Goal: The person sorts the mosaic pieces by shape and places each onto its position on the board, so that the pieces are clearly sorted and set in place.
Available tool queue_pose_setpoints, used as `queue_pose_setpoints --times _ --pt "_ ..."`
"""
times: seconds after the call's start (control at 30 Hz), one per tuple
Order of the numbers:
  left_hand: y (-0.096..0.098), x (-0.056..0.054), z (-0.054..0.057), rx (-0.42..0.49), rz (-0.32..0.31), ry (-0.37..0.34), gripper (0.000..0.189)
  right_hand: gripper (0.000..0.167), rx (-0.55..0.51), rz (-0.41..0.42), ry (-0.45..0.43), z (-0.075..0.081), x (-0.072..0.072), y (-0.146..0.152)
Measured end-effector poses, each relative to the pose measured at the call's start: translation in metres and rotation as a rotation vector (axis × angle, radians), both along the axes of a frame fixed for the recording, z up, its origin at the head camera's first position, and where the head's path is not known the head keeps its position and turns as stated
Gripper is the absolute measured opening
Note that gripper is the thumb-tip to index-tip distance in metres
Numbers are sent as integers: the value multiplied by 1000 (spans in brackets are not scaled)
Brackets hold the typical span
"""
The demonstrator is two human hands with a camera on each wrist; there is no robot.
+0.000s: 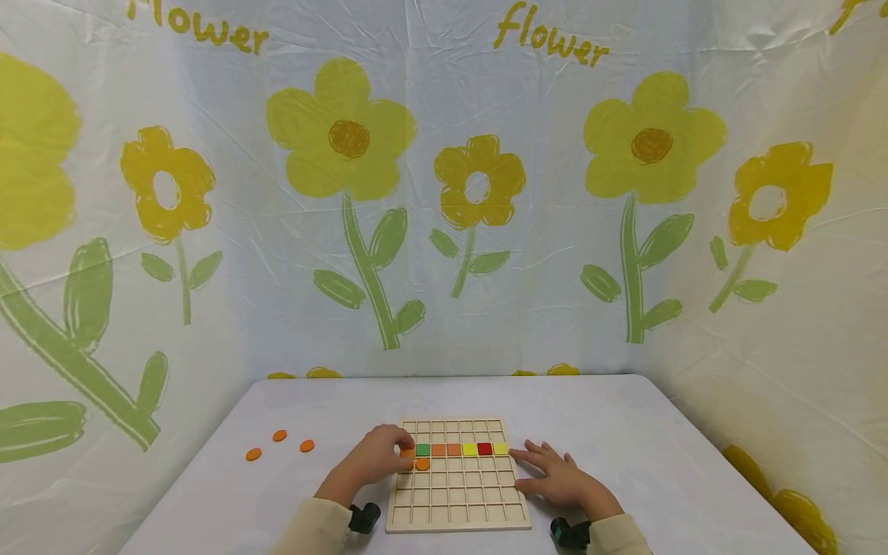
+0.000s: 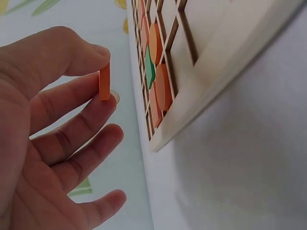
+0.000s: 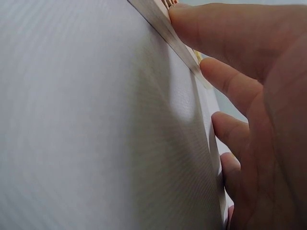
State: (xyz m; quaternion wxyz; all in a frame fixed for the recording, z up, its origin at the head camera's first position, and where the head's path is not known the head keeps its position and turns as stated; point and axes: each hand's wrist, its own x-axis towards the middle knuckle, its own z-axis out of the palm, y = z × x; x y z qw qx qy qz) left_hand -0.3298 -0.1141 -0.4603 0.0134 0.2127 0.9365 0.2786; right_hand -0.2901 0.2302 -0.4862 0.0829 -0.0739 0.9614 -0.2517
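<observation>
My left hand [image 1: 378, 455] is over the left edge of a wooden grid board [image 1: 459, 518]. Thumb and fingers pinch an orange disc [image 2: 104, 84], seen edge-on in the left wrist view. Across the board runs a row of coloured squares, among them a green square [image 1: 422, 450], a red square [image 1: 485, 449] and a yellow square [image 1: 469, 449]. Just below that row lie two orange discs [image 2: 163, 87], the leftmost partly hidden by the left hand in the head view. My right hand [image 1: 558, 474] rests with spread fingers at the board's right edge, thumb touching the rim.
Three loose orange discs [image 1: 280, 435] lie on the white table [image 1: 590, 416], left of the board. Behind and beside the table hangs a cloth [image 1: 430, 324] printed with flowers. Dark camera mounts [image 1: 570, 533] sit at both wrists.
</observation>
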Motion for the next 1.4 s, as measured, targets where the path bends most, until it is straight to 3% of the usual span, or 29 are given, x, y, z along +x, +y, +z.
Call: queue_pose_setpoints --times 0.23,0.5,0.87,1.1,1.4 --pt "10 -1 -6 48 -54 -3 21 67 -8 -9 -7 -1 0 0" --pt "20 -2 -10 20 -98 37 19 67 -16 -11 -13 -2 0 0" --pt "39 -1 -8 -73 -69 59 21 67 -4 -5 4 -2 -1 2" --pt "44 -5 -16 -80 -98 108 12 68 -1 -2 5 -3 -2 1" --pt "48 -7 -16 -121 -109 151 8 68 10 -3 4 -4 -3 1"
